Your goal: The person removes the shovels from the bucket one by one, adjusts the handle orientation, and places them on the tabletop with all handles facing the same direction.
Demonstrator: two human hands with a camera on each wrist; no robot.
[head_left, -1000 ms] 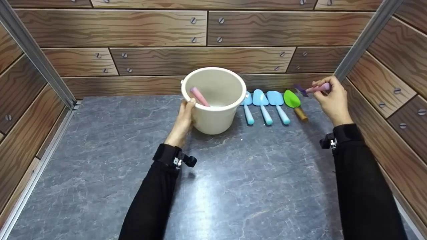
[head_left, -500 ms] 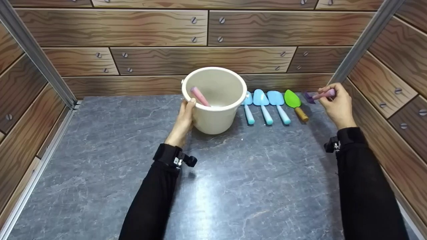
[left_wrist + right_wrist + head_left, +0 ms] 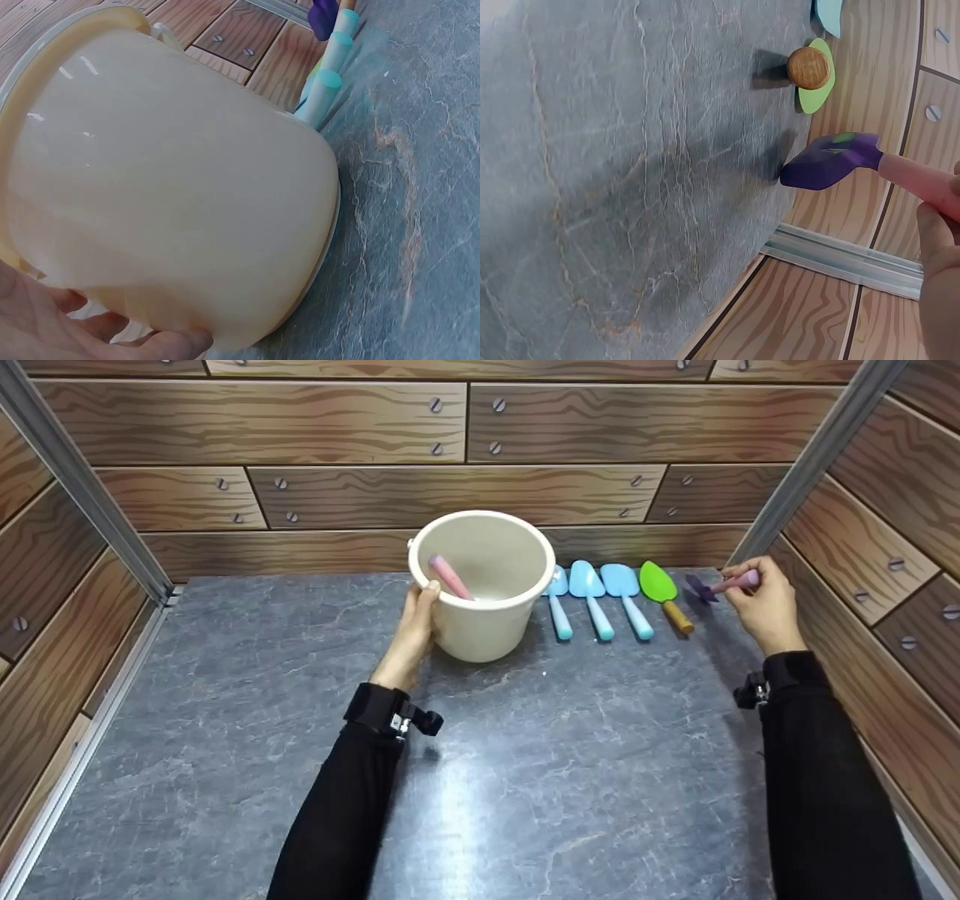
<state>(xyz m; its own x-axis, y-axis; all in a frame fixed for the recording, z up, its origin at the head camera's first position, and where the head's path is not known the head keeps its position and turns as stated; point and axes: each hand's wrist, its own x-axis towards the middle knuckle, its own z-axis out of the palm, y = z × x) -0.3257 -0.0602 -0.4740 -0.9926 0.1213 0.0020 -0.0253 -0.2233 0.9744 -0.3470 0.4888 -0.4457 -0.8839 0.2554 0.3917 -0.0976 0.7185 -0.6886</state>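
Note:
A cream bucket (image 3: pixel 484 634) stands upright on the grey tabletop, and my left hand (image 3: pixel 412 622) grips its rim at the near left, thumb over the edge. Inside the bucket leans a pink handle (image 3: pixel 450 577); its lower end is hidden by the rim. At the far right my right hand (image 3: pixel 765 604) pinches the pink handle of a purple toy shovel (image 3: pixel 825 161). The shovel's blade points down and left, close to the tabletop; whether it touches I cannot tell. Left of it lies a green trowel (image 3: pixel 658 583) with a brown handle.
Between bucket and trowel lie blue shovels in a row: one partly behind the bucket (image 3: pixel 559 619), one in the middle (image 3: pixel 587 580), one on the right (image 3: pixel 621 581). Wood-patterned walls (image 3: pixel 360 495) close off the back and sides, with metal posts (image 3: pixel 817 450) at the corners.
My right hand has moved right and lower with the purple shovel, carrying its blade down beside the green trowel. The left hand and the bucket have stayed put.

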